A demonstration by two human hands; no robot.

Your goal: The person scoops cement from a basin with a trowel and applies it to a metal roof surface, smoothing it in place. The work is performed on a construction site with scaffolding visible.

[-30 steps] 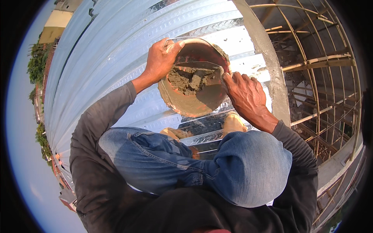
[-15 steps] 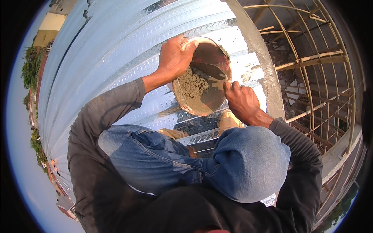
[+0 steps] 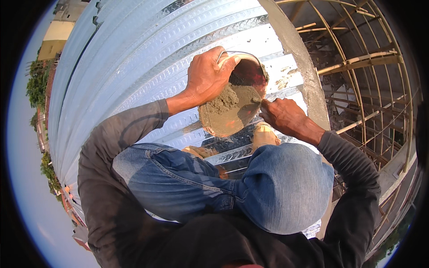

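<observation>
A tilted bucket (image 3: 216, 125) with mortar-smeared inner walls stands over the metal decking in front of my knees. Grey wet mortar (image 3: 222, 102) is heaped on its left inner side. My left hand (image 3: 209, 73) is closed on the far-left rim, thumb over the edge, next to a thin wire bail. At the right rim my right hand (image 3: 283, 116) is closed around the handle of a trowel (image 3: 251, 96), which the fingers mostly hide. Its mortar-coated blade lies inside the bucket against the mortar, hard to tell apart from it.
Ribbed shiny metal decking (image 3: 147, 58) spreads ahead and left. A rough concrete strip (image 3: 308, 76) borders it on the right. Beyond that edge lies a deep drop with bamboo scaffolding (image 3: 357, 67). My shoes (image 3: 265, 135) are on the decking just behind the bucket.
The bucket and my left hand have shifted slightly nearer and right. My right hand has turned and moved a little down and right; the trowel blade now lies lower, against the mortar.
</observation>
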